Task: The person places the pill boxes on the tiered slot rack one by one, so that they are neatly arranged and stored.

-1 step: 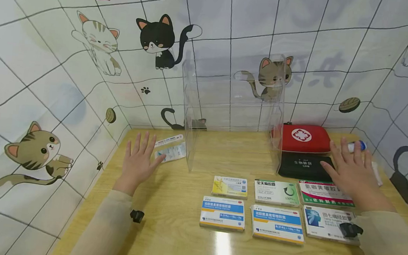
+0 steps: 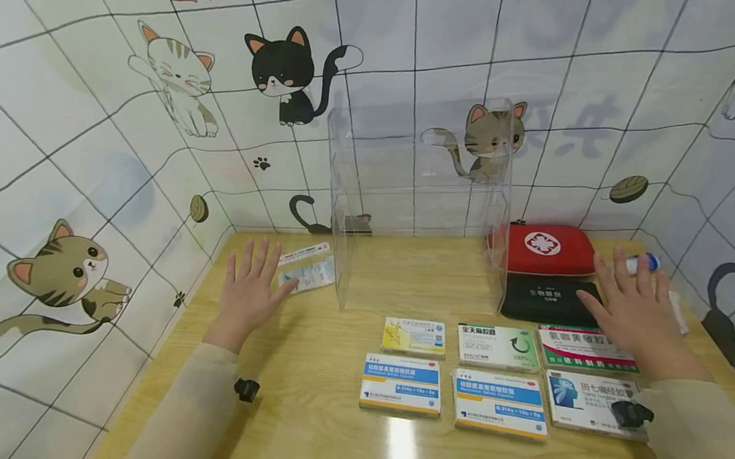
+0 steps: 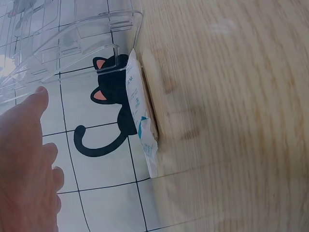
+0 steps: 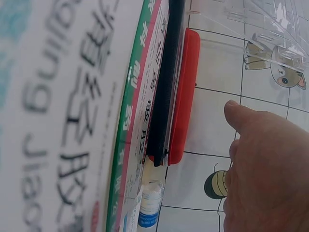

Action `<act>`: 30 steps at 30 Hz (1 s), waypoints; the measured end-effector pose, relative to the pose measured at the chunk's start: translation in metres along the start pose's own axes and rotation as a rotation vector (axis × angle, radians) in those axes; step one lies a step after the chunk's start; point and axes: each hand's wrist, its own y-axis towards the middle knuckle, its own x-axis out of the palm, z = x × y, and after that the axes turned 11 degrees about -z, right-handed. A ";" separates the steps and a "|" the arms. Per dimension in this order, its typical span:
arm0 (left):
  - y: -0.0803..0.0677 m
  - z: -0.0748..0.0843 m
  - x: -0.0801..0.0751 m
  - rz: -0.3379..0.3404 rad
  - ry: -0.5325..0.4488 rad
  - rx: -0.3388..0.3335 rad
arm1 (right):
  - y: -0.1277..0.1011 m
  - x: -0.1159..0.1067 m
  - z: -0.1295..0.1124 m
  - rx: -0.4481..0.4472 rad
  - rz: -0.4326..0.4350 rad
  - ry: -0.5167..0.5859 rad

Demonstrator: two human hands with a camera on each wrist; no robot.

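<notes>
My left hand (image 2: pixel 250 292) is held with fingers spread and straight over the left part of the table, holding nothing. Just right of it lie a white packet (image 2: pixel 316 274) with blue print and a thin white strip packet (image 2: pixel 304 253). My right hand (image 2: pixel 632 311), also spread and empty, overlaps the red-and-green medicine box (image 2: pixel 583 349) and the edge of the black pouch (image 2: pixel 545 303) in the head view. A white medicine box with a blue head picture (image 2: pixel 578 405) lies under the right wrist. Both wrist views show the thumbs (image 3: pixel 36 101) extended.
A clear acrylic stand (image 2: pixel 341 256) rises at the table's back middle. Right of it sits a red first-aid pouch (image 2: pixel 549 250), with a blue-capped bottle (image 2: pixel 647 263) beyond. Several medicine boxes lie in two rows, including a yellow one (image 2: pixel 413 337), a green one (image 2: pixel 498 347) and a blue-and-white one (image 2: pixel 402 384).
</notes>
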 end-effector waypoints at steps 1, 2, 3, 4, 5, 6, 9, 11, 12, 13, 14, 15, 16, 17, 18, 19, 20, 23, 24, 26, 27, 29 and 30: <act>-0.001 0.000 0.000 -0.001 0.003 -0.003 | 0.000 0.000 0.000 0.001 -0.002 0.001; -0.001 -0.001 0.000 -0.002 0.003 -0.005 | 0.000 0.001 0.000 0.001 -0.001 0.000; -0.002 -0.001 0.000 -0.001 0.005 -0.007 | 0.001 0.001 -0.001 0.002 0.000 -0.003; -0.003 -0.001 0.001 -0.005 0.002 -0.010 | 0.001 0.001 0.000 0.005 0.001 -0.006; -0.003 -0.001 0.001 -0.005 -0.001 -0.012 | 0.001 0.002 0.000 0.007 0.000 -0.009; -0.004 -0.002 0.002 -0.002 0.001 -0.014 | 0.001 0.002 0.000 0.009 0.001 -0.012; -0.004 -0.002 0.002 0.009 -0.002 -0.017 | 0.001 0.001 0.001 0.010 0.006 -0.023; -0.003 -0.003 0.003 0.019 -0.003 -0.015 | 0.000 -0.001 0.002 0.005 0.010 -0.027; -0.003 -0.003 0.003 0.023 -0.002 -0.014 | 0.000 -0.002 0.002 0.001 0.012 -0.028; -0.002 -0.003 0.003 0.025 0.001 -0.014 | -0.001 -0.002 0.003 -0.005 0.013 -0.030; -0.001 -0.003 0.003 0.028 0.000 -0.010 | -0.003 -0.003 0.004 -0.013 0.015 -0.032; 0.000 -0.003 0.003 0.031 -0.002 -0.006 | -0.004 -0.004 0.005 -0.022 0.021 -0.037; 0.001 -0.002 0.003 0.031 -0.007 0.001 | -0.006 -0.004 0.007 -0.035 0.027 -0.036; 0.002 0.000 0.002 0.034 -0.013 0.009 | -0.008 -0.004 0.008 -0.048 0.033 -0.028; 0.002 0.001 0.002 0.039 -0.018 0.018 | -0.011 -0.004 0.010 -0.058 0.040 -0.017; 0.003 0.003 0.002 0.048 -0.027 0.031 | -0.014 -0.004 0.011 -0.056 0.045 -0.007; 0.004 0.005 0.002 0.063 -0.038 0.047 | -0.018 -0.004 0.013 -0.055 0.048 0.006; 0.006 0.012 0.001 0.119 -0.095 0.091 | -0.030 -0.004 0.018 -0.012 0.042 0.063; 0.007 0.015 0.001 0.139 -0.128 0.109 | -0.035 -0.003 0.020 0.005 0.035 0.080; 0.008 0.021 0.003 0.172 -0.218 0.149 | -0.044 -0.002 0.024 0.028 0.020 0.122; 0.009 0.024 0.004 0.183 -0.269 0.173 | -0.048 -0.001 0.026 0.037 0.014 0.150; 0.012 0.031 0.006 0.190 -0.386 0.228 | -0.054 0.000 0.031 0.024 0.003 0.203; 0.015 0.034 0.006 0.187 -0.440 0.257 | -0.055 0.001 0.033 0.011 -0.004 0.226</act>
